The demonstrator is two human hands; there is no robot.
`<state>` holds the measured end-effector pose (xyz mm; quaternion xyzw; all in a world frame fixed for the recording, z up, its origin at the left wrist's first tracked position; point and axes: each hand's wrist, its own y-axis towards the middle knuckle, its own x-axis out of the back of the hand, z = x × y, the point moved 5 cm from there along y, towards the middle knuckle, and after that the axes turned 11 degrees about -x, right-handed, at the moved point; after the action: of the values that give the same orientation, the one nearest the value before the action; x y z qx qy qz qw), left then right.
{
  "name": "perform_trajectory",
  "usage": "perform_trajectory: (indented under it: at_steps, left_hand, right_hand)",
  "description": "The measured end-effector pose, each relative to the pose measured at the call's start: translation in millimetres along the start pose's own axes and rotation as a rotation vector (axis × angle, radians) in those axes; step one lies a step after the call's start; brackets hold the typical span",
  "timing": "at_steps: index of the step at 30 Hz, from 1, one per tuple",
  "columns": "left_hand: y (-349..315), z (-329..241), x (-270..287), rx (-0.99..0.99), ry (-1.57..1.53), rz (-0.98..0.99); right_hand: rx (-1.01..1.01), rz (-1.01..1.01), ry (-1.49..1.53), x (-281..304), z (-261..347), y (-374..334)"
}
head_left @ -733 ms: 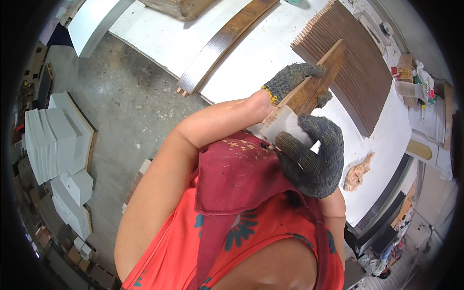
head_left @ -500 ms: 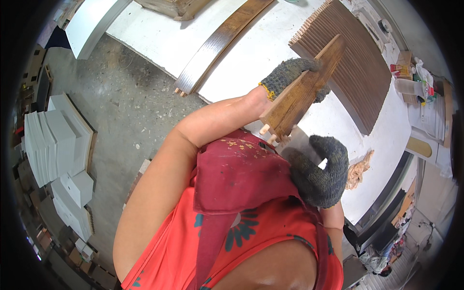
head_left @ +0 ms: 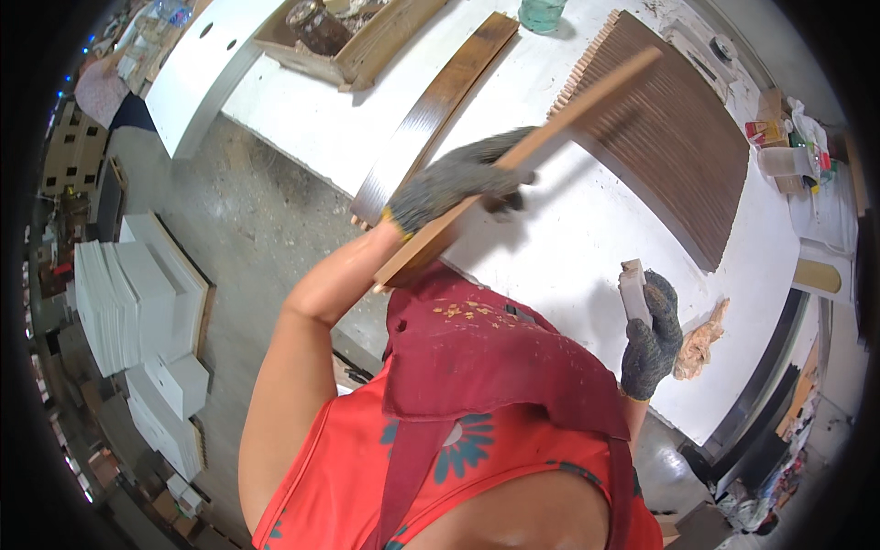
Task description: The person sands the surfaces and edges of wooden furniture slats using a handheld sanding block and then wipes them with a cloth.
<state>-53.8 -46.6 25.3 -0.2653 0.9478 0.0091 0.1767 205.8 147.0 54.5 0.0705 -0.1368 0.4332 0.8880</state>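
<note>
My left hand (head_left: pixel 454 179), in a grey knit glove, grips a long light-brown wooden strip (head_left: pixel 559 124) near its middle. The strip is held out over the white table (head_left: pixel 587 238), its far end above a dark brown slatted panel (head_left: pixel 674 151). My right hand (head_left: pixel 651 335), also gloved, holds a small pale sanding block (head_left: pixel 633 289) low at the table's near right. The two hands are well apart. I wear a dark red apron over a red top.
A dark curved wooden board (head_left: pixel 431 101) lies on the table beside a wooden box (head_left: pixel 353 32) and a green jar (head_left: pixel 543 13). A crumpled brown rag (head_left: pixel 701 335) lies near the right hand. Stacks of white panels (head_left: pixel 128 302) stand on the concrete floor at left.
The hands have parted. The left hand swung the wooden strip up and out over the table, and the right hand drew the sanding block down and to the right, off the strip.
</note>
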Motion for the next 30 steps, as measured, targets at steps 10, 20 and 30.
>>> perform_trajectory:
  at_steps: [10, 20, 30]
  left_hand:
    - [-14.1, -13.0, 111.7, -0.134, 1.313, -0.374]
    - [10.6, 24.3, 128.3, -0.069, 1.527, -0.384]
    - [16.1, 24.3, 128.7, -0.064, 1.488, -0.487]
  right_hand:
    - [-0.206, 0.062, 0.261, -16.9, -18.9, 9.8]
    - [-0.252, 0.005, 0.167, 2.2, -37.2, 15.3]
    - [-0.348, -0.03, 0.253, 11.2, -75.5, 11.8]
